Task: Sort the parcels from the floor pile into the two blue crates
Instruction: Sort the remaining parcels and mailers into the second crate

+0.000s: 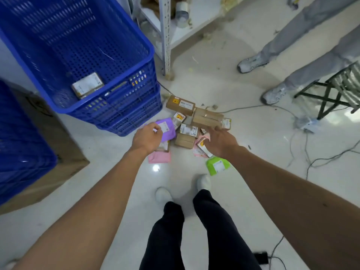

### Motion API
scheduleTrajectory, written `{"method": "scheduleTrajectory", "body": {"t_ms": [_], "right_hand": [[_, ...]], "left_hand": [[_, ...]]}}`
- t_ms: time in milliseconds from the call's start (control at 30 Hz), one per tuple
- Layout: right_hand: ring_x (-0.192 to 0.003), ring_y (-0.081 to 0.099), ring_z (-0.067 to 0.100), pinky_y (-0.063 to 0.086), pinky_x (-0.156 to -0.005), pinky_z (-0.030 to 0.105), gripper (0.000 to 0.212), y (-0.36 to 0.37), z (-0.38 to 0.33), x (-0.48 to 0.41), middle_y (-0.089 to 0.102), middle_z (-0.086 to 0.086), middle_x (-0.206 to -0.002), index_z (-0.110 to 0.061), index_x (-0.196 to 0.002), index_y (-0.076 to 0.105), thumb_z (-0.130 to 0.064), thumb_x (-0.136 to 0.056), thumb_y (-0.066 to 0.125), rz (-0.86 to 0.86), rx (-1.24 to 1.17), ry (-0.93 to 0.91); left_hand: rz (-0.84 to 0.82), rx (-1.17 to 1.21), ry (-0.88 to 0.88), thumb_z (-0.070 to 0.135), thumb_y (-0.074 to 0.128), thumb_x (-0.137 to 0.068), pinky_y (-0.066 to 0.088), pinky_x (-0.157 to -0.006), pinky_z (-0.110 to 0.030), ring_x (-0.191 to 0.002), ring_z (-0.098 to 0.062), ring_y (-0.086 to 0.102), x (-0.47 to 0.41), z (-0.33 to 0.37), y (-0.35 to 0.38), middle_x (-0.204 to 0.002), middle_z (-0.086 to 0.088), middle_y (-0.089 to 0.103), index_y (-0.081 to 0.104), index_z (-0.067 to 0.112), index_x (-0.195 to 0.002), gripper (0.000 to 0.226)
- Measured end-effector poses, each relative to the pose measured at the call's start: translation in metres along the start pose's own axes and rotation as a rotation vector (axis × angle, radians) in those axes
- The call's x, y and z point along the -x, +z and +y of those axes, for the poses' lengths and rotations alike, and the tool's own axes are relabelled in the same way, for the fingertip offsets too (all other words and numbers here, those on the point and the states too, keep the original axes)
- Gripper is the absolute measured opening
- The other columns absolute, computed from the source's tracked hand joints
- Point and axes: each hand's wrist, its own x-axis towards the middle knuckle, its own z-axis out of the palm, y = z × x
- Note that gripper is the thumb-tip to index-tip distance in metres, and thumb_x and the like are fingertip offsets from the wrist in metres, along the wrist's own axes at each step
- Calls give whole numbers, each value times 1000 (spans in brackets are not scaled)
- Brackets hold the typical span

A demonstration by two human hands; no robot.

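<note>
Floor pile (187, 130) of brown boxes (180, 105), pastel mailers (167, 127) — one box (87, 85) in blue crate (124, 108)

Parcel stockroom: blue crates (81, 61), metal shelving (165, 36), labelled parcels (180, 105).

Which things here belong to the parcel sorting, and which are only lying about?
Job: big blue perforated plastic crate, second blue crate at left, brown cardboard boxes in floor pile, purple plastic mailer, green plastic mailer.
Lying about: black-framed folding stool, loose floor cables, grey tape roll.
</note>
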Motion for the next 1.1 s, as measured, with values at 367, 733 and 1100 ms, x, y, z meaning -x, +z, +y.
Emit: {"method": "scheduleTrajectory", "body": {"t_ms": [367, 733, 1100], "right_hand": [[-127, 48, 33, 41, -100, 40, 53, 111, 147, -45, 49, 14, -136, -19, -148, 36, -33, -97, 42, -184, 3, 86], [-131, 46, 35, 38, -104, 40, 54, 293, 313, -203, 46, 16, -142, -18, -148, 36, -34, -97, 46, -256, 135, 16], [-121, 49, 44, 41, -97, 42, 55, 439, 376, -309, 43, 21, -133, -1, -134, 36, -24, -89, 58, -194, -34, 225]], "left_hand": [[-191, 96, -114, 32, 49, -97, 51, -93, -34, -108, -28, 63, -17, 12, 198, -110, -3, 72, 70, 28, -100, 22], [-255, 147, -282, 31, 47, -98, 52, -94, -36, -113, -32, 62, -134, -31, 494, -118, -9, 68, 68, 17, -117, 31], [-239, 318, -477, 35, 66, -81, 52, -96, -40, -114, -31, 62, -226, -94, 640, -124, -10, 64, 53, 10, -131, 57]]}}
